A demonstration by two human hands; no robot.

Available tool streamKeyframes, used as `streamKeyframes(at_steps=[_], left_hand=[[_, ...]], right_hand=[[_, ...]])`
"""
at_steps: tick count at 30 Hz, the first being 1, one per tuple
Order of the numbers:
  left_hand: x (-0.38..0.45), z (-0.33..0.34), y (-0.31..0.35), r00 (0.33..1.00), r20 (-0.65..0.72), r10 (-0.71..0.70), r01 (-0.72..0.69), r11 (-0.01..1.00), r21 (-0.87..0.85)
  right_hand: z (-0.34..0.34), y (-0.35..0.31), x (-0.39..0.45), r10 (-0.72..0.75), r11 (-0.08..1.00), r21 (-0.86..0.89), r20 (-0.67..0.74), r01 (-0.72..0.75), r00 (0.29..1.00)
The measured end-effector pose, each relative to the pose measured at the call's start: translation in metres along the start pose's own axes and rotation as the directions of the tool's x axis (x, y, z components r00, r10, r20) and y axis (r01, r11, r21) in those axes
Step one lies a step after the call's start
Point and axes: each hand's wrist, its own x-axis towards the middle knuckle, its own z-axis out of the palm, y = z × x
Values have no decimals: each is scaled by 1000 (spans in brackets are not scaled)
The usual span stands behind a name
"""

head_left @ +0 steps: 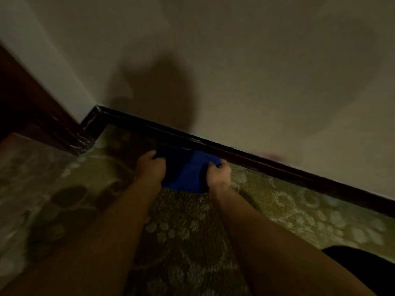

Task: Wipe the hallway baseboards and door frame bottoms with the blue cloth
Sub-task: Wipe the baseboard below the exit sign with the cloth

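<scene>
Frame centre, low light: over the patterned carpet (pixel 188 231), left hand (pixel 150 168) and right hand (pixel 219 174) each grip an end of the blue cloth (pixel 186 171), its far edge against the dark baseboard (pixel 245 155) below the pale wall (pixel 256 71).

Down at the floor, both bare forearms reach to the dark baseboard (pixel 245 155). The left hand (pixel 150 167) and right hand (pixel 219 174) each grip an end of the blue cloth (pixel 186 174), its top edge against the baseboard. Patterned carpet (pixel 277 201) lies underneath. A shadow falls on the pale wall (pixel 256 71); dark wood trim (pixel 32 107) stands at left.
</scene>
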Motion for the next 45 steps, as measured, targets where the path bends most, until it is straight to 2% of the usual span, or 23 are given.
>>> streamKeyframes(at_steps=[3, 7, 10, 12, 14, 16, 18, 22, 25, 28, 30, 33, 35, 36, 38, 40, 41, 45], left_hand=[[13, 3, -13, 988, 136, -79, 87, 995, -55], [29, 11, -16, 963, 186, -193, 241, 927, -286], [31, 11, -10, 933, 171, -317, 360, 816, -451], [27, 7, -5, 937, 136, -323, 348, 816, -461], [23, 0, 1, 943, 104, -315, 329, 843, -425], [25, -6, 14, 948, 96, -303, 317, 876, -363], [34, -8, 27, 949, 87, -303, 314, 883, -350], [60, 3, 33, 969, -3, -245, 230, 915, -332], [81, 5, 28, 971, -90, -219, 175, 919, -352], [111, -10, 18, 959, -54, -277, 247, 915, -319], [130, -11, 12, 961, -74, -268, 235, 924, -301], [135, 12, 14, 983, -110, -148, 104, 938, -330], [123, 30, 14, 990, -114, -83, 51, 965, -258], [117, 37, 11, 995, -82, -56, 37, 975, -218], [101, 47, 4, 994, 84, -67, 81, 979, -185], [91, 52, -4, 960, 263, -96, 146, 973, -177], [91, 51, -5, 951, 296, -86, 141, 975, -171], [111, 30, -10, 970, 215, -109, 151, 970, -190]], right_hand=[[-10, -4, 6, -42, 995, -89, -12, 40, 999], [4, -15, 1, 50, 998, -35, 32, -49, 998], [24, -28, -11, 132, 990, 47, -27, -130, 991], [26, -46, -23, 203, 979, 34, -39, -202, 978], [17, -70, -36, 230, 959, -163, -34, -232, 973], [6, -94, -42, 151, 895, -416, -56, -160, 987], [0, -108, -42, 79, 875, -478, -28, -82, 997], [4, -81, -33, 139, 959, -257, 69, -117, 988], [27, -49, -30, 150, 985, -112, 152, -134, 977], [57, -31, -18, 91, 991, 78, 156, -104, 984], [71, -22, -6, 63, 969, 228, 154, -98, 986], [75, -14, 17, 105, 922, 370, 52, -117, 993], [62, -9, 28, 143, 900, 421, -42, -112, 989], [55, -8, 30, 153, 893, 438, -89, -99, 984], [41, -5, 30, 191, 884, 461, -202, -79, 961], [34, -3, 25, 205, 905, 423, -339, -46, 918], [35, -5, 22, 166, 927, 374, -393, -8, 905], [66, -18, 25, -95, 978, 116, -487, 172, 868]])
